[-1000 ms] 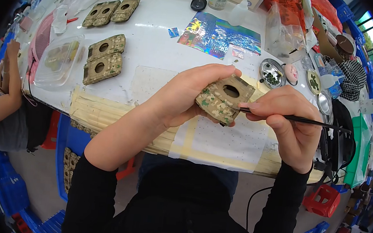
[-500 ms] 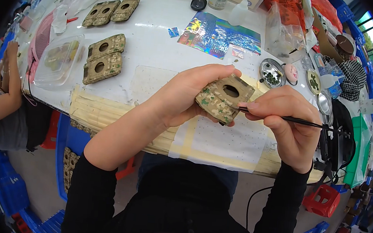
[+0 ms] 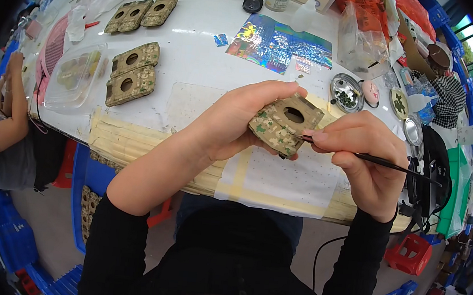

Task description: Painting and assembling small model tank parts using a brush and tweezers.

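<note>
My left hand (image 3: 245, 111) is closed round a camouflage-patterned model tank hull (image 3: 276, 124), tilted above the bench, with a round dark hole in its top. Pinched in my right hand (image 3: 370, 152) is a thin black-handled tool (image 3: 386, 161), slender like a fine brush. Its tip meets or nearly meets the hull's right side, below the hole; contact is too small to make out. Under both hands lies a white sheet (image 3: 278, 183) with dark specks, on a yellowish taped strip (image 3: 129, 137) along the bench edge.
Similar hulls (image 3: 131, 83) rest on the bench at left, beside a clear plastic box (image 3: 75, 78). A round metal dish (image 3: 346, 94) with dark green bits stands right of my hands. Shiny holographic sheets (image 3: 280, 43) lie beyond. Another person (image 3: 7, 137) sits at far left.
The back end of the black-handled tool has swung slightly downward and toward me. My right hand has shifted a little; the left hand and hull stay almost still.
</note>
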`<state>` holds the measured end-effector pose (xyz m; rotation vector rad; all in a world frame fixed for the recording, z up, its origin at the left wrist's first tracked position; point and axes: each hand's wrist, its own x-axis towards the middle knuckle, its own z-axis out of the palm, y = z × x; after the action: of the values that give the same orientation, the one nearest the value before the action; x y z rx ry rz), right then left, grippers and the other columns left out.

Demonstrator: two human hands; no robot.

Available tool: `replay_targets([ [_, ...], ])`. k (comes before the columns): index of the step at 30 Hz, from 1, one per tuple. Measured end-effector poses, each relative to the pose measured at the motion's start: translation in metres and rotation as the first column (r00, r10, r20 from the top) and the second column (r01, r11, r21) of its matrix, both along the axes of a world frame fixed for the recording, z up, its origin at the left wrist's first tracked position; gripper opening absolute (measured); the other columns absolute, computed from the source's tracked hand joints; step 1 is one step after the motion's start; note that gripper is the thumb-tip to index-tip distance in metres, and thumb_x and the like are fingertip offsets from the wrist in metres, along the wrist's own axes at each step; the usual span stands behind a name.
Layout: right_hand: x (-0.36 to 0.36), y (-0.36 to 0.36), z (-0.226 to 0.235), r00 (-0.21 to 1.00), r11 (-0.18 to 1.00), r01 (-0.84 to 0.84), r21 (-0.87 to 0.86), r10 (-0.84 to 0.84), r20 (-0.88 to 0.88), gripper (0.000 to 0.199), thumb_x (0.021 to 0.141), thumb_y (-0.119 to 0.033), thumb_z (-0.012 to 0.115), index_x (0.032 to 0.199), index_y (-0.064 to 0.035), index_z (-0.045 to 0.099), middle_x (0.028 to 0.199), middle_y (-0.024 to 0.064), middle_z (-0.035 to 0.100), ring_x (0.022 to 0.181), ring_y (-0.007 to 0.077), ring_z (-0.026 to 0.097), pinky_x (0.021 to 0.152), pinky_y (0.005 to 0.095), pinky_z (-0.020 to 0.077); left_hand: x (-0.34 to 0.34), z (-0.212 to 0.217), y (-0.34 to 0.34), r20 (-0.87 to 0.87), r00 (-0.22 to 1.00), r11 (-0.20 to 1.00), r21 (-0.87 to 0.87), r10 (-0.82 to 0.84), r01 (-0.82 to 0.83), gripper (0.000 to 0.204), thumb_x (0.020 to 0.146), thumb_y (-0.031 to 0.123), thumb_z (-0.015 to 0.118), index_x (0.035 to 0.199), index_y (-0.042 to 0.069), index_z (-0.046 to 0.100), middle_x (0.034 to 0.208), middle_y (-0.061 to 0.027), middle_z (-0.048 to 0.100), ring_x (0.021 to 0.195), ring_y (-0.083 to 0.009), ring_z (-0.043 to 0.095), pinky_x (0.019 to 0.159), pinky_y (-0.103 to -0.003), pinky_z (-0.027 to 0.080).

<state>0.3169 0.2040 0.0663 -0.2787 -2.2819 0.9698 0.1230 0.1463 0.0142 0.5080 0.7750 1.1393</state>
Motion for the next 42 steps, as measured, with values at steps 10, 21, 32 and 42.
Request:
replay_targets([
  [10,0.0014,-0.0015,-0.0035,0.999,0.995,0.027,-0.101,-0.029,-0.018,0.016,0.076,-0.005,0.074,0.091,0.0013,0.070,0.083,0.0106,0.068,0.078,0.0217,0.063,0.068,0.0297,0.0497,0.0000,0.0005,-0.0007,0.011,1.000,1.000,0.013,0.001,-0.001,0.040,0.099,0.028,0.040,0.127,0.001,0.052,0.109,-0.0155,0.064,0.087,-0.0227,0.067,0.063,-0.039,0.058],
  [21,0.0018,-0.0003,-0.0039,1.000,0.995,0.025,-0.093,-0.027,-0.015,0.016,0.077,-0.005,0.073,0.091,0.0009,0.070,0.083,0.0107,0.068,0.077,0.0216,0.063,0.068,0.0298,0.0491,0.0007,0.0014,-0.0012,0.018,1.000,1.000,-0.001,0.016,-0.016,0.040,0.099,0.027,0.041,0.126,0.000,0.052,0.109,-0.0154,0.064,0.088,-0.0230,0.067,0.063,-0.039,0.058],
  [32,0.0029,-0.0011,-0.0048,0.999,0.991,0.036,-0.133,-0.039,-0.021,0.015,0.078,-0.006,0.072,0.091,0.0005,0.070,0.082,0.0106,0.067,0.077,0.0217,0.062,0.069,0.0297,0.0486,0.0007,0.0002,-0.0001,0.016,1.000,1.000,-0.005,0.004,-0.004,0.042,0.098,0.031,0.043,0.125,0.001,0.053,0.108,-0.0147,0.064,0.087,-0.0221,0.067,0.063,-0.039,0.058],
  [42,0.0022,-0.0004,-0.0039,1.000,0.995,0.027,-0.097,-0.028,-0.014,0.016,0.077,-0.006,0.073,0.092,0.0005,0.070,0.083,0.0105,0.067,0.077,0.0217,0.062,0.069,0.0300,0.0490,0.0009,-0.0006,-0.0004,0.019,1.000,1.000,0.000,0.012,-0.012,0.041,0.098,0.030,0.043,0.125,0.001,0.054,0.108,-0.0150,0.064,0.086,-0.0226,0.067,0.062,-0.039,0.057],
])
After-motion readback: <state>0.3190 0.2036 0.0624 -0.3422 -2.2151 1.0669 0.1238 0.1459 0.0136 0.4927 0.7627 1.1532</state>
